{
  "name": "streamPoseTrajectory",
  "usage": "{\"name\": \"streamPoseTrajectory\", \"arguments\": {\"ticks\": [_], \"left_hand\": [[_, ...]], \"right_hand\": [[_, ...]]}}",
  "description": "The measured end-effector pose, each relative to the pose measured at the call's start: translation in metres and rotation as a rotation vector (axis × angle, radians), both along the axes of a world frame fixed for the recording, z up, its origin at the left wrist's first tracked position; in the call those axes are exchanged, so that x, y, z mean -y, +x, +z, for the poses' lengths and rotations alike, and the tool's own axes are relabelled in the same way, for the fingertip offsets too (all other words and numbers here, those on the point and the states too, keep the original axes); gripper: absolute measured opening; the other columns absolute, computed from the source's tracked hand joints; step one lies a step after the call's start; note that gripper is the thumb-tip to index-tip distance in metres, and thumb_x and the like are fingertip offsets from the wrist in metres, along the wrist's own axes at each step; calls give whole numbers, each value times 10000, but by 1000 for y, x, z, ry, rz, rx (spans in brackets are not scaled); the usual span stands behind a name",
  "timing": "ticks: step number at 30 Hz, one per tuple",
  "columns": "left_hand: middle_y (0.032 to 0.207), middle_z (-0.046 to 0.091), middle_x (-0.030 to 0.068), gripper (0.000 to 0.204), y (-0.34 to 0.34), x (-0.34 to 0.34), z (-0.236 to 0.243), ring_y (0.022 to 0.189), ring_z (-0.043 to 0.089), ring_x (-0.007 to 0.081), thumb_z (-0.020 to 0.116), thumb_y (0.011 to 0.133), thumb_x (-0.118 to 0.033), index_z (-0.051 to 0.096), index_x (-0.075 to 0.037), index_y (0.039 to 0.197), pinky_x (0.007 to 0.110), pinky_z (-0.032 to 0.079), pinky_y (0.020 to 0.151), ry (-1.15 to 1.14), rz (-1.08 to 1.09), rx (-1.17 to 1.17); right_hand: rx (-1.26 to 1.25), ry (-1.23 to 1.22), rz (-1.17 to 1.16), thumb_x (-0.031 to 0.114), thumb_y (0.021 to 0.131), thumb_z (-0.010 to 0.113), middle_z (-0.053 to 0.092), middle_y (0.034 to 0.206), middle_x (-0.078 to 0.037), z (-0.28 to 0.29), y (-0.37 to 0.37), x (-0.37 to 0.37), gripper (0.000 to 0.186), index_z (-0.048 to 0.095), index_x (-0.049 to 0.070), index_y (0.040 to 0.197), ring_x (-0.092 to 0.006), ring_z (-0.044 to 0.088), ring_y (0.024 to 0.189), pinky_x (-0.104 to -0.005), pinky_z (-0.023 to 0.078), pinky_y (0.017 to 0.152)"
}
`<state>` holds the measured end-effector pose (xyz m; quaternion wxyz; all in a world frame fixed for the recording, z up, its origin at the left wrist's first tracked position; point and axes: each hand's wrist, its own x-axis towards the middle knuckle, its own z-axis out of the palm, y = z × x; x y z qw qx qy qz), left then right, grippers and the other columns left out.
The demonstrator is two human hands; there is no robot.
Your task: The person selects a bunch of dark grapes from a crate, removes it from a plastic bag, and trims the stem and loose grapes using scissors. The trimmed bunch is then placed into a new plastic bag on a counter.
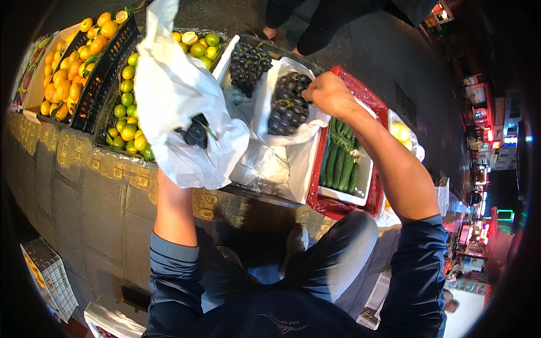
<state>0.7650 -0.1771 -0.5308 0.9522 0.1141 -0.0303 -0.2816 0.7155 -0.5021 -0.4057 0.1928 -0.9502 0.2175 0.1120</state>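
Note:
My left forearm ends under a crumpled white paper bag, which it holds up over the crates; the fingers are hidden by it. A few black grapes with a green stem lie in the bag's folds. To the right, my right hand reaches down with its fingers closed at the right edge of a bunch of black grapes. That bunch rests on white paper lining in a crate. A second bunch of smaller dark grapes lies beside it, farther left.
Cucumbers fill a box in red plastic, under my right forearm. Green-yellow citrus and a black crate of oranges stand at left. Someone's dark-trousered legs are beyond. A white crate sits at lower left.

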Motion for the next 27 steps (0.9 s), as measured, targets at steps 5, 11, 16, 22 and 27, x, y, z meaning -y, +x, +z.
{"name": "streamPoseTrajectory", "arguments": {"ticks": [5, 11, 16, 22, 27], "left_hand": [[1242, 673, 161, 553, 3, 26, 10, 1066, 696, 306, 466, 1032, -436, 539, -15, 1384, 437, 594, 925, 263, 8, 117], [1412, 598, 167, 669, -15, 54, 7, 1261, 601, 345, 390, 1033, -536, 481, -53, 1486, 484, 459, 1117, 118, -236, -229], [1355, 643, 148, 679, -25, 73, -14, 1208, 640, 309, 429, 1022, -557, 526, -31, 1442, 451, 494, 1070, 282, -265, -266], [1327, 661, 139, 680, -33, 89, -35, 1160, 660, 296, 487, 993, -588, 556, -65, 1423, 430, 528, 1014, 341, -354, -279], [1260, 691, 137, 657, -30, 107, -74, 1103, 684, 274, 608, 947, -546, 583, -54, 1381, 419, 544, 967, 528, -318, -367]], "right_hand": [[-14, -100, 60, 220, 843, 729, 665, 768, -274, 73, -18, 7, 267, 747, -45, 874, -385, 697, 755, -448, 529, 754], [93, -145, 119, 203, 873, 706, 667, 785, -277, 110, -34, 16, 259, 755, -37, 958, -368, 698, 760, -446, 525, 738], [98, -160, 168, 158, 914, 661, 710, 777, -194, 134, -38, 27, 241, 752, -53, 990, -243, 688, 722, -376, 532, 705], [151, -205, 153, 145, 925, 674, 703, 772, -165, 165, -48, 40, 241, 733, -77, 998, -180, 649, 698, -356, 514, 678], [178, -228, 156, 162, 948, 675, 551, 664, -38, 203, -65, 38, 250, 705, -86, 935, -82, 473, 636, -313, 398, 561]]}}
